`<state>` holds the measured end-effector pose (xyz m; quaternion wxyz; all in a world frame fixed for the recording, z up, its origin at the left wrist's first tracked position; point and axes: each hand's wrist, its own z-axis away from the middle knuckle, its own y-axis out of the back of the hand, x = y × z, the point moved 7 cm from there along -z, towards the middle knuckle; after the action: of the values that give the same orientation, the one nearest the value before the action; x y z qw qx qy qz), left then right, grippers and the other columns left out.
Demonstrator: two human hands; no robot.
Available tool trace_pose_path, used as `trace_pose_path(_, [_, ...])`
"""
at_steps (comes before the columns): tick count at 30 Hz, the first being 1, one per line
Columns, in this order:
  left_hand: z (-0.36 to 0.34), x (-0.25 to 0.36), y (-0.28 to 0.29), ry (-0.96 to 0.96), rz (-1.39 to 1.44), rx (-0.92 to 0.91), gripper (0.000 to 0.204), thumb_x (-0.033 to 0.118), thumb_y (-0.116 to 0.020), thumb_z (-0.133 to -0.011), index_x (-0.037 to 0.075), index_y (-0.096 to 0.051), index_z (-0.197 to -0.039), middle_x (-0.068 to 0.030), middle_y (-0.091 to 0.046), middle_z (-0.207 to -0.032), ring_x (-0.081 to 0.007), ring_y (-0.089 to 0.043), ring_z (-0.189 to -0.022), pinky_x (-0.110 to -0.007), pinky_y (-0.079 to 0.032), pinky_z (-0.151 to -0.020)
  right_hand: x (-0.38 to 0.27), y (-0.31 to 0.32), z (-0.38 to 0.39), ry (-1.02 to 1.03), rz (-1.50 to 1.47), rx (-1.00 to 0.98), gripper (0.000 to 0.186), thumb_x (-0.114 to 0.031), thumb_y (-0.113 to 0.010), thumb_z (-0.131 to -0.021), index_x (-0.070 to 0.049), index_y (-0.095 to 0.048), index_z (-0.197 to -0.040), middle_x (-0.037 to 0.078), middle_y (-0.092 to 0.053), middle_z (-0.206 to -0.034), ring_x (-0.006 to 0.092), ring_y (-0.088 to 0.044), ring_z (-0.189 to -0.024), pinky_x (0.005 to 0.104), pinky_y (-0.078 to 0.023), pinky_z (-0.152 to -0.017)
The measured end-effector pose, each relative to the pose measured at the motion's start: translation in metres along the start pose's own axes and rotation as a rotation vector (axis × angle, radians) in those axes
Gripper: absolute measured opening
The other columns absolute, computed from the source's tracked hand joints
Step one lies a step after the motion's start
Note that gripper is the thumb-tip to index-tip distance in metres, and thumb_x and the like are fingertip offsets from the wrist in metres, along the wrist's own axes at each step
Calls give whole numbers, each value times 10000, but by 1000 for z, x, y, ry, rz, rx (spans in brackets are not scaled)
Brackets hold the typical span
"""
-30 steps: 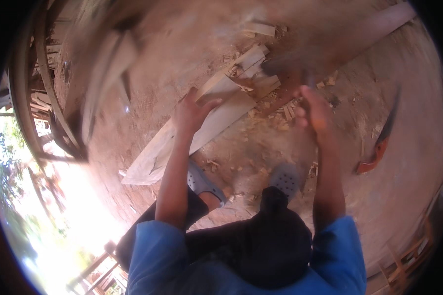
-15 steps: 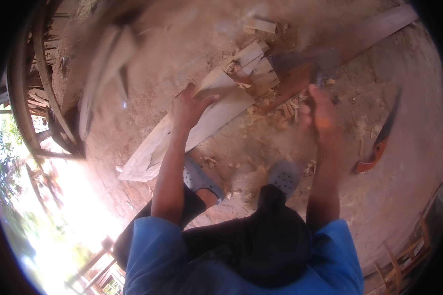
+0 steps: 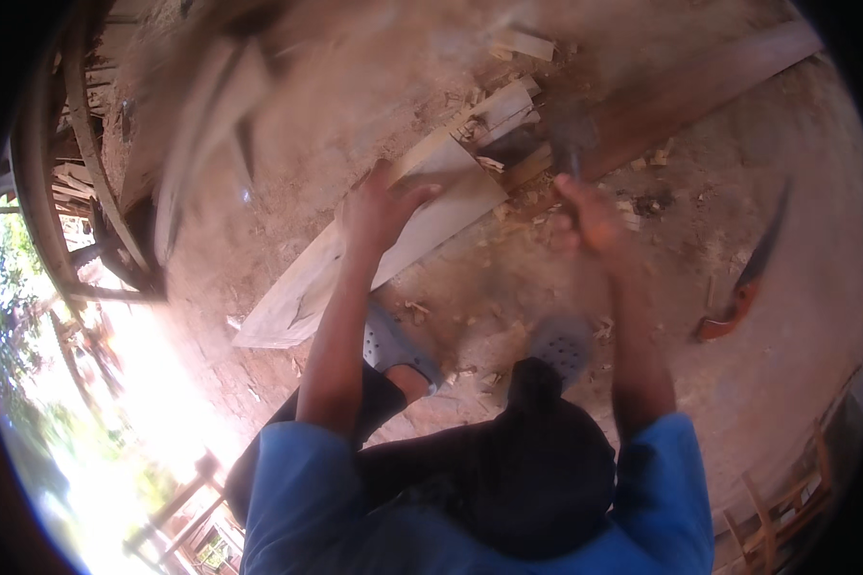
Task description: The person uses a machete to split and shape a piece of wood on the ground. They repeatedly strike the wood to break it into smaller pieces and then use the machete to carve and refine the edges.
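Bare, packed earth makes up the ground (image 3: 431,86) of this open-air work yard, littered with pale wood chips (image 3: 494,163) and offcuts, with bright daylight and greenery showing at the left rim. A pale plank (image 3: 422,225) lies slanting across the ground, its near end by the person's grey sandal (image 3: 393,345) and its far end among the chips beside a darker, longer beam (image 3: 700,81).

The left hand (image 3: 382,206) presses flat on the plank's upper edge, fingers spread and bearing down rather than wrapped around it. The right hand (image 3: 585,216) is closed tight around the handle of a blurred chopping tool (image 3: 571,139), seemingly a hatchet or hammer, its head poised over the plank's far end.

To do this stroke well, the left hand would best stay well back from the struck end, as it sits now, with weight keeping the plank from skidding. The blows would likely land cleanest if aimed at the plank's edge near the chip pile, with the tool's path kept clear of the thumb.

Open room lies to the right of the plank, where the earth is mostly bare up to a curved blade with a reddish handle (image 3: 738,287) lying well apart from the right forearm. To the left, a curved dark wooden frame (image 3: 77,172) and leaning boards (image 3: 201,125) close in, so swings have less room there. The second sandal (image 3: 558,345) sits just below the right hand.
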<state>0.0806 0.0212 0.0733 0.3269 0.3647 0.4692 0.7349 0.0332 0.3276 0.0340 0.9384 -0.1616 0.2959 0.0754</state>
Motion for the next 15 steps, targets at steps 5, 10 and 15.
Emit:
trace_pose_path(5, [-5,-5,-4,-5,54,-13,757,689,-789,-730,52,-646,-1114,-211,-730,-993,-403,-706,-986,-501,-545,-797,-26,38,11,103,-186,226,330,-420,-593,-1010,-90,-574,-1025,-18,-509,-641,88,-482,-467,289,-426,-423])
trace_pose_path(10, [-1,-5,-3,-26,28,24,790,705,-781,-729,30,-631,-1111,-228,-724,-1016,-399,-706,-993,-506,-542,-806,-11,-1,5,32,-164,-3,329,-418,-596,-1011,-90,-573,-1025,-15,-524,-643,87,-485,-457,280,-441,-427])
trace_pose_path(15, [-1,-2,0,-11,71,14,879,677,-801,-713,-14,-629,-1228,-273,-721,-1021,-425,-704,-1008,-500,-538,-849,-9,18,-2,96,-112,109,332,-422,-601,-1008,-91,-574,-1017,-27,-535,-636,66,-493,-456,251,-443,-413])
